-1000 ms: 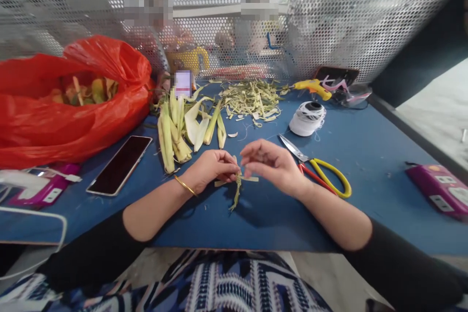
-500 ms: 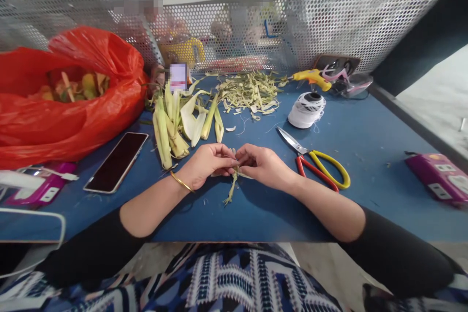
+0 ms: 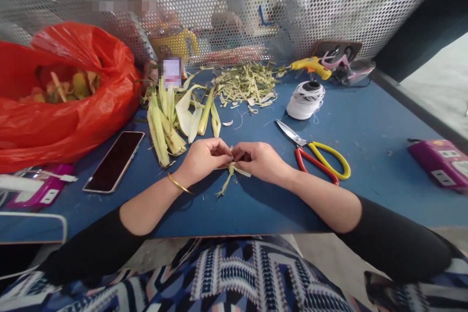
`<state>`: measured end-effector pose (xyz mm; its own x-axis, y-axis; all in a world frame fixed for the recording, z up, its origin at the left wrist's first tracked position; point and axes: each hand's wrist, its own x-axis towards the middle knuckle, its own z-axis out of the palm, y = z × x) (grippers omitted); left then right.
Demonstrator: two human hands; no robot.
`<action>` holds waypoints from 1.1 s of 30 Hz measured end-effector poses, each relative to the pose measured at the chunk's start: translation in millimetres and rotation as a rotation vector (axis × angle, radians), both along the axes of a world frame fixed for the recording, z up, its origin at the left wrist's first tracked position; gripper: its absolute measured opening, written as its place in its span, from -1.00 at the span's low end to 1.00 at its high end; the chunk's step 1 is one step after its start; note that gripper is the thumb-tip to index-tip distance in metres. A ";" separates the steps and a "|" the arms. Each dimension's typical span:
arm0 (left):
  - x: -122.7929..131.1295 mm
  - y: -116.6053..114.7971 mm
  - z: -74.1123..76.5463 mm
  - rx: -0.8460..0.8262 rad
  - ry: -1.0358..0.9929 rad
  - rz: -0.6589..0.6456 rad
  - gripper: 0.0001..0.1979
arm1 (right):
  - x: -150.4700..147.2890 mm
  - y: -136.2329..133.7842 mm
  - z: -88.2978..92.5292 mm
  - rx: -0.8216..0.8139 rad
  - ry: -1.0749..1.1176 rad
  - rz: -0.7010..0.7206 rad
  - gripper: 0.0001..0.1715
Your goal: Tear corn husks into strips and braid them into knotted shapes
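Centre frame: our left hand (image 3: 203, 158) and right hand (image 3: 261, 161), each grip pinched tight on one husk strip (image 3: 229, 171) above the blue surface (image 3: 365, 126); seemingly a short plaited stretch done, loose tails left.

This is looking like a craft workshop: husk strips (image 3: 246, 84), scissors (image 3: 318, 158), a thread spool (image 3: 306, 100) and a glue gun (image 3: 310, 64) are lying on a blue worktable (image 3: 365, 126), with perforated metal screens (image 3: 329, 5) fencing it.

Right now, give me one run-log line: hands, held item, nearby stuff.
left hand: pinching husk braid | right hand: pinching same braid | tail on blue table | nearby: scissors right, corn husks behind, phone left
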<state>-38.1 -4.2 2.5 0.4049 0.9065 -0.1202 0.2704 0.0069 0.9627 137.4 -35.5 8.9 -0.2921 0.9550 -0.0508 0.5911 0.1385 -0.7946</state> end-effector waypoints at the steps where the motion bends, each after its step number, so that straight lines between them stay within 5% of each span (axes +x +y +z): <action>1: -0.8 -0.5 -0.4 0.090 0.042 -0.007 -0.91 | -0.1 0.3 -0.3 0.003 -0.004 -0.003 -0.77; 9: -5.8 -8.7 -0.5 0.949 0.557 -0.091 -0.85 | -0.9 -0.7 -2.1 0.023 -0.040 -0.036 -0.71; 14: -4.1 -9.7 -11.0 1.236 0.667 -0.037 -0.81 | -1.7 -1.0 -1.9 0.023 -0.047 -0.058 -0.74; 21: -1.5 -6.2 -10.0 1.320 0.464 -0.031 -0.83 | 1.9 5.6 -10.3 -0.028 0.287 -0.104 -0.79; 27: -0.4 -7.0 -8.4 1.299 0.458 -0.034 -0.81 | 4.5 8.7 -15.2 -0.001 0.439 -0.081 -0.62; 33: -1.1 -7.6 -9.2 1.198 0.483 -0.035 -0.80 | 4.9 10.3 -14.1 -0.007 0.399 -0.085 -0.91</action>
<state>-39.2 -11.8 -6.7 0.5735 0.5406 0.6155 0.5733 -0.8015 0.1697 142.4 -25.2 -5.2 -0.2101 0.9767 0.0441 0.2453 0.0963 -0.9647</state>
